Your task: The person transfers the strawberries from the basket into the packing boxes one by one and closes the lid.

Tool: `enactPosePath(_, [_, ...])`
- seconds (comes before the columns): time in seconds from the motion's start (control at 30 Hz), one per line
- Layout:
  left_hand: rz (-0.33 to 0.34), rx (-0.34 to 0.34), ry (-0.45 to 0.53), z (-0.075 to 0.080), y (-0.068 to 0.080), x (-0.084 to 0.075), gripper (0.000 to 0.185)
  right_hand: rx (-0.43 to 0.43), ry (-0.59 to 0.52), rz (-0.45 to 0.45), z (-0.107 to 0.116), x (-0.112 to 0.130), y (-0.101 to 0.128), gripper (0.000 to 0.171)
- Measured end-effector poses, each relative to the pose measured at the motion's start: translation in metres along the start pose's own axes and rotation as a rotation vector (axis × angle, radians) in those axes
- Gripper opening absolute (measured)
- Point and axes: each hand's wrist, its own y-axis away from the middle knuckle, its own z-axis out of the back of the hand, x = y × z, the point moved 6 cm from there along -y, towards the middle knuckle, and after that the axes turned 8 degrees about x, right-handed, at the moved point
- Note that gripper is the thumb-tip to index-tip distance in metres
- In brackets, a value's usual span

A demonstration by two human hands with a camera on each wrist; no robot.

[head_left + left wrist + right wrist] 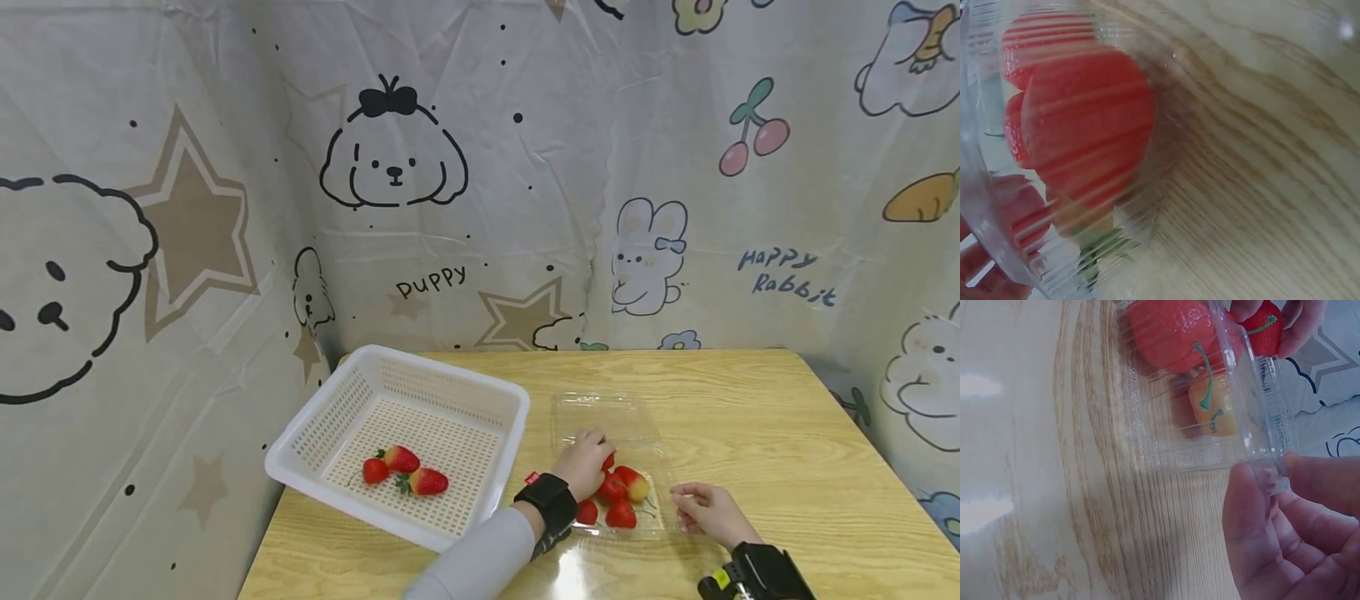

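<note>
A clear plastic clamshell box (654, 521) lies on the table with its lid folded back, holding several red cherries (621, 514) and a red-and-yellow strawberry (632, 482). My left hand (583, 468) reaches into it from the left, and its fingers pinch a red cherry with a green stem (1266, 328). On the box's right side, my right hand (712, 510) pinches the rim (1266, 478) between thumb and finger. Through the box wall in the left wrist view, a large strawberry (1091, 119) shows close up.
Left of the box stands a white perforated plastic basket (517, 417), with two strawberries (428, 481) and one cherry (375, 471) inside. Both are on a wood-grain table (735, 400). A printed curtain (525, 167) hangs behind and along the sides.
</note>
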Motion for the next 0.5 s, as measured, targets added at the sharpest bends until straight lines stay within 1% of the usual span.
enactPosePath(0.13, [-0.003,-0.013,-0.044,-0.002,0.000,-0.002,0.030,0.001,0.003,-0.004,0.001,-0.001,0.000,0.029])
enactPosePath(0.27, [-0.015,-0.003,-0.106,-0.004,-0.001,-0.005,0.026,0.005,-0.002,0.001,0.001,-0.002,-0.001,0.030])
enactPosePath(0.4, [-0.039,0.029,-0.138,-0.008,-0.001,-0.009,0.025,0.003,-0.005,0.015,0.000,-0.003,-0.001,0.030])
enactPosePath(0.5, [-0.058,0.057,-0.129,-0.011,-0.001,-0.012,0.024,0.000,-0.007,0.019,0.000,-0.003,0.000,0.029])
